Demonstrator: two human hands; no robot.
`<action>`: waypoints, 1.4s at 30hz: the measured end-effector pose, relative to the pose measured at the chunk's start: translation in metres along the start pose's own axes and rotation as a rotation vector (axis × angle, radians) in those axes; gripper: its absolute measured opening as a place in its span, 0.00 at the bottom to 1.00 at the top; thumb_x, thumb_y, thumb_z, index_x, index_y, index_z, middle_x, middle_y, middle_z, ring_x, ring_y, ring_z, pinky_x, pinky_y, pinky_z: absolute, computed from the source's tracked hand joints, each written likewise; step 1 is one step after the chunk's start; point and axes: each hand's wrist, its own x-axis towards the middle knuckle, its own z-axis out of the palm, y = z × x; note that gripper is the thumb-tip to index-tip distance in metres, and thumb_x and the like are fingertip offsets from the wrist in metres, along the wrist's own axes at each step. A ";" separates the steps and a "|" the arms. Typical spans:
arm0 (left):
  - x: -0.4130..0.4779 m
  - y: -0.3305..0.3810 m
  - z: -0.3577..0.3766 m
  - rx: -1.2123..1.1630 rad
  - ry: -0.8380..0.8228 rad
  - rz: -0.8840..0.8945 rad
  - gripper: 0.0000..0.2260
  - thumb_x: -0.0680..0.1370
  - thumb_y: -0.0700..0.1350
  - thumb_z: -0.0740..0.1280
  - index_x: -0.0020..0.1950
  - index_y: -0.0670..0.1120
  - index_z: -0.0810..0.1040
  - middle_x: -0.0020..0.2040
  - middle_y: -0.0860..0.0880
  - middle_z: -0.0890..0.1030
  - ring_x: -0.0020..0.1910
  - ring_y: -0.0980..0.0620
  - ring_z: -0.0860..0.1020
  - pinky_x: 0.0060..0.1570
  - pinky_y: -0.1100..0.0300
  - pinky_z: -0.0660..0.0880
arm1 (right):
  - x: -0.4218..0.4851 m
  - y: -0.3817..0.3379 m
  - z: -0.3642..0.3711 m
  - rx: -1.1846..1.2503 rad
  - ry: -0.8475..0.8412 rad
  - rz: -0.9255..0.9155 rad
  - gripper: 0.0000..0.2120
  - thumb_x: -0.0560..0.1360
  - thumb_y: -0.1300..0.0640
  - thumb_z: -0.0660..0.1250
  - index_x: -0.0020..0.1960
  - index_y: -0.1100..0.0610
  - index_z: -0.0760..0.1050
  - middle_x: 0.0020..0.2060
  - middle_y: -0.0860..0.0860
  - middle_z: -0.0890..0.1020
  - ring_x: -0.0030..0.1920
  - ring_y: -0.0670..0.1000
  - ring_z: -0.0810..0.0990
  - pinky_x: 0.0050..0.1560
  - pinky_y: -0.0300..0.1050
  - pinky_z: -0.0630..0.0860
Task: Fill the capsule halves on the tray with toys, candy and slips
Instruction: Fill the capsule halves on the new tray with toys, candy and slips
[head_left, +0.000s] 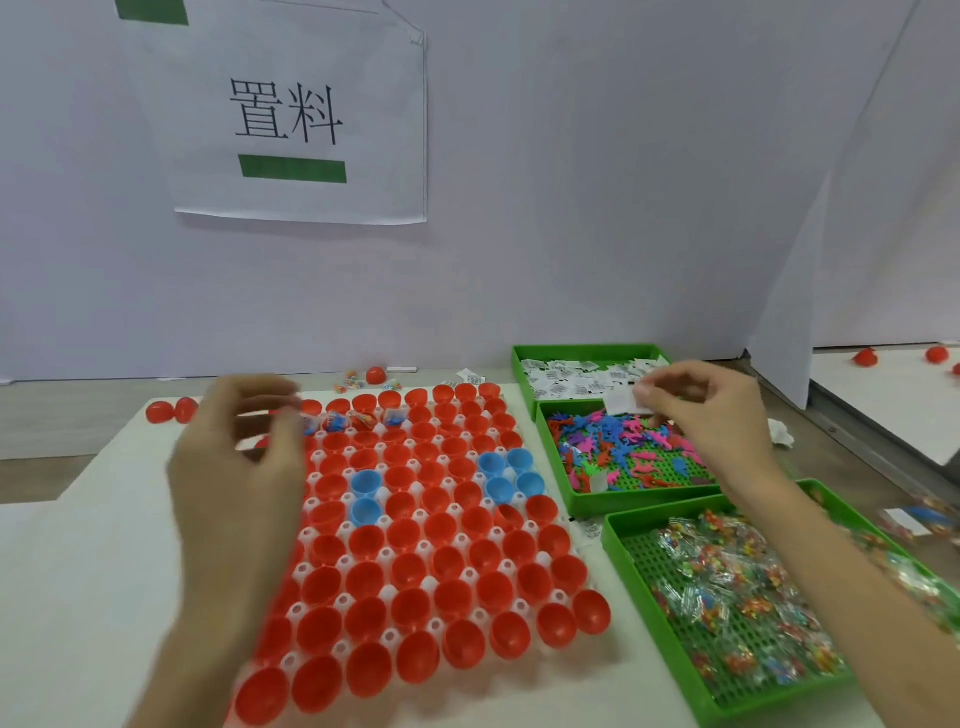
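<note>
Backdrop sign (291, 119) overhead; left hand (239, 467) hides tray's (388, 592) edge

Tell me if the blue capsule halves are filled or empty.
Empty: the blue capsule halves sit open side up and show only bare blue insides.

Legible text: one item. The white paper sheet (311, 130) on the wall (649, 208) ahead of me carries two large black characters, 置料, with a green bar (292, 169) printed beneath them. The slips (566, 374) in the far green tray (521, 374) bear small black print, too fine to read. The slip (621, 401) pinched in my right hand (711, 410) shows no legible mark.
</note>
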 end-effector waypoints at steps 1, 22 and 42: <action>-0.021 0.019 0.010 -0.086 -0.023 0.075 0.10 0.78 0.39 0.65 0.48 0.55 0.76 0.44 0.59 0.81 0.44 0.61 0.80 0.41 0.72 0.73 | -0.009 -0.001 -0.002 0.015 -0.016 0.000 0.05 0.72 0.61 0.76 0.44 0.53 0.83 0.37 0.49 0.86 0.30 0.48 0.83 0.34 0.33 0.77; -0.163 0.061 0.095 -0.767 -0.503 -0.210 0.25 0.62 0.64 0.78 0.54 0.61 0.72 0.35 0.45 0.79 0.18 0.53 0.66 0.19 0.64 0.58 | -0.061 -0.026 -0.026 0.468 -0.797 0.008 0.08 0.66 0.57 0.80 0.41 0.56 0.82 0.35 0.54 0.83 0.36 0.48 0.82 0.38 0.38 0.77; -0.171 0.059 0.093 -0.386 -0.500 0.176 0.09 0.77 0.48 0.60 0.51 0.62 0.73 0.32 0.57 0.80 0.20 0.59 0.72 0.23 0.69 0.69 | -0.040 -0.001 -0.043 -0.401 -0.241 0.010 0.10 0.75 0.57 0.73 0.46 0.41 0.81 0.41 0.38 0.83 0.40 0.43 0.81 0.40 0.35 0.75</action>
